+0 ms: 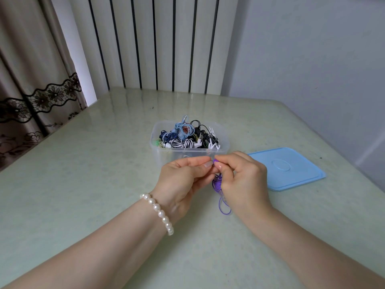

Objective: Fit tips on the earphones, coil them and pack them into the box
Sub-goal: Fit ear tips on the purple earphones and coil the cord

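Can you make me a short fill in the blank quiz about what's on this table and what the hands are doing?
1. The earphones held between both hands are ____ in colour.
2. The blue lid lies on the table, to the ____ of the clear box.
3. The pearl bracelet is on the ____ wrist.

Missing words: purple; right; left

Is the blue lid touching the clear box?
Apart. The head view shows a strip of bare table between the lid and the box; the lid lies flat to the box's right.
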`<state>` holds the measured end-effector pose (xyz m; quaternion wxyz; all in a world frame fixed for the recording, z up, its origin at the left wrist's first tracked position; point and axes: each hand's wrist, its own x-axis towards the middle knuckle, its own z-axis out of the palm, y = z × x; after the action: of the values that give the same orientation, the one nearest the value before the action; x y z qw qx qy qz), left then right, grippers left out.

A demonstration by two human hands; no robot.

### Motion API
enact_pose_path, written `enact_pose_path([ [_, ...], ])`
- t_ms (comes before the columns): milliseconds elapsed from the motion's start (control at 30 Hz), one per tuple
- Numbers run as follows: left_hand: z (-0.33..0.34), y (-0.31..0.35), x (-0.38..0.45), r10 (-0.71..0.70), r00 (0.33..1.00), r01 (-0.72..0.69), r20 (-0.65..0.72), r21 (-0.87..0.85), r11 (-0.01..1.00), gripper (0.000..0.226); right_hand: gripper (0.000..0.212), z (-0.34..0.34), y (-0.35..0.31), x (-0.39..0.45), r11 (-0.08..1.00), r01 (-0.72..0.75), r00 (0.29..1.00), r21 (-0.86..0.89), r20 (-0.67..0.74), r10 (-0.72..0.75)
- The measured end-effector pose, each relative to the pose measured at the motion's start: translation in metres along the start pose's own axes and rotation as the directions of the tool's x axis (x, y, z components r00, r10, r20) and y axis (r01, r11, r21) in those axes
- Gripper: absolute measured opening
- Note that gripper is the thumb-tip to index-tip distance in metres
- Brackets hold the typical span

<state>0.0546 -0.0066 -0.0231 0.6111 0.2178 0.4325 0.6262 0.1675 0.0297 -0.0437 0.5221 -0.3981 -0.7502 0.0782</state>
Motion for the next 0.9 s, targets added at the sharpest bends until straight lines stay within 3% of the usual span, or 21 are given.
enact_pose_path([
  [167,-0.001,0.001,-0.001,0.04,0.999,-0.04,0.009,0.063,0.997,0.009,0.015,0.0,0.004,0.0,0.968,0.199,0.98,-0.15,0.033,-0.196],
  [200,-0.001,0.001,0.0,0.048,0.999,-0.049,0.01,0.076,0.996,0.009,0.017,-0.002,0.004,0.001,0.981,0.165,0.985,-0.098,0.061,-0.16],
  [267,-0.002,0.002,0.0,0.065,0.998,-0.066,0.017,0.105,0.992,0.009,0.017,-0.007,0.001,0.006,0.992,-0.072,0.988,0.107,0.14,0.057],
  [333,-0.002,0.002,0.0,0.078,0.997,-0.081,0.029,0.138,0.987,0.008,0.025,-0.012,0.001,0.011,0.898,-0.348,0.918,0.268,0.292,0.268],
  [367,-0.002,0.002,0.0,0.081,0.996,-0.086,0.038,0.15,0.985,0.008,0.029,-0.014,0.003,0.014,0.856,-0.415,0.887,0.308,0.348,0.305],
  [667,-0.004,0.003,0.004,0.089,0.995,-0.096,0.051,0.165,0.982,0.015,0.015,-0.021,0.003,0.021,0.591,-0.681,0.719,0.433,0.552,0.423],
  [900,-0.007,0.001,0.006,0.225,0.967,-0.249,0.12,0.242,0.938,0.018,0.012,-0.019,0.005,0.02,0.477,-0.733,0.679,0.486,0.563,0.471],
])
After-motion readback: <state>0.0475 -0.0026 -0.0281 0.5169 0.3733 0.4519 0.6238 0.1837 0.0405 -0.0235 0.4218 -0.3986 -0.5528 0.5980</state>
